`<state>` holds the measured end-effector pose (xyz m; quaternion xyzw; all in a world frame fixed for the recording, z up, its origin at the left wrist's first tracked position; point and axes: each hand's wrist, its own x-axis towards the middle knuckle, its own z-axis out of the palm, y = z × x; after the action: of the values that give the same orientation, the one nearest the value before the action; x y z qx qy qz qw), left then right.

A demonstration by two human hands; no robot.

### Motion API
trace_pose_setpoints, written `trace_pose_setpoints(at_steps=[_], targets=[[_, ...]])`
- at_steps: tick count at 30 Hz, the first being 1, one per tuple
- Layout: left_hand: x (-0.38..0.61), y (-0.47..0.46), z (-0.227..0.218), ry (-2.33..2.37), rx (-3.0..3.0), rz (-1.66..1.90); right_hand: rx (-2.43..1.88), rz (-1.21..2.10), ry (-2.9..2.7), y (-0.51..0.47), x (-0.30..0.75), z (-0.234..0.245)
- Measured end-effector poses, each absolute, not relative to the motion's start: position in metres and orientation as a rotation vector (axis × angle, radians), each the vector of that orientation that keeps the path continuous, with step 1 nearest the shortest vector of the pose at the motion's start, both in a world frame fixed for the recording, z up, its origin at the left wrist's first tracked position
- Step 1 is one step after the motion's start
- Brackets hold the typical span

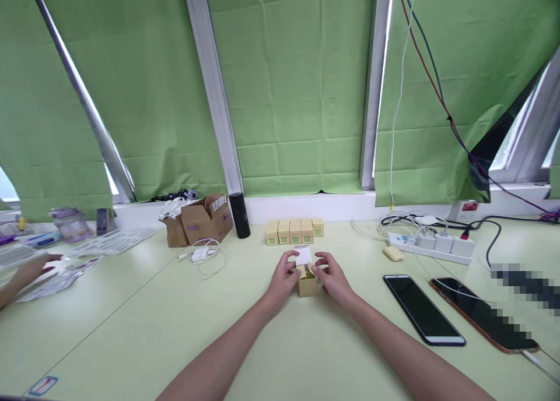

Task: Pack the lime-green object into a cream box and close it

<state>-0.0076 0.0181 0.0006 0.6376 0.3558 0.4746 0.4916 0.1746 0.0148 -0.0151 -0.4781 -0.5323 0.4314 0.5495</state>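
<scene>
Hands meet at the centre of the frame over a small tan box (308, 284) that stands on the worktop (184, 331). The left hand (285, 278) closes its grip on the box's left side, thumb toward the top; the right hand (329, 277) closes on the right side, fingers curled over the upper edge. Holding from both sides steadies the box while its white top flap (303, 255) stands raised and the mouth is open. Something greenish sits inside, though the view is too small to identify it.

Just beyond the hands, a row of matching closed boxes (294, 231) stands side by side, parallel to the window sill. Left of the row stand a black cylinder (240, 215) and an open brown carton (205, 219), with a white charger and cable (202, 254) in front of the carton.

At right of the frame, two phones (423, 309) lie flat, screens up, near a white power strip (431, 245) loaded with plugs and cables. At the far left edge, another person's hand (35, 268) rests among white trays and packets.

The worktop is pale green and matte. Green blinds (297, 92) cover the windows behind, split by grey frames, with loose wires hanging at upper right.
</scene>
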Motion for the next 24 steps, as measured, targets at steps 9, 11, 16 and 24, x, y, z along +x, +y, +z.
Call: trace_pose_setpoints(at_steps=[9,11,16,24], targets=[[-0.0067,0.0148,0.0046,0.899,1.616,1.222,-1.144,1.029,-1.264,0.0163,0.1739,-0.0168],[-0.0072,0.0149,0.0039,0.909,1.633,1.241,-1.143,1.035,-1.266,0.0160,0.1740,-0.0162],[-0.0081,0.0159,0.0014,0.933,1.640,1.263,-1.155,1.051,-1.257,0.0155,0.1737,-0.0144],[-0.0075,0.0151,0.0013,0.936,1.640,1.255,-1.165,1.053,-1.235,0.0164,0.1725,-0.0120]])
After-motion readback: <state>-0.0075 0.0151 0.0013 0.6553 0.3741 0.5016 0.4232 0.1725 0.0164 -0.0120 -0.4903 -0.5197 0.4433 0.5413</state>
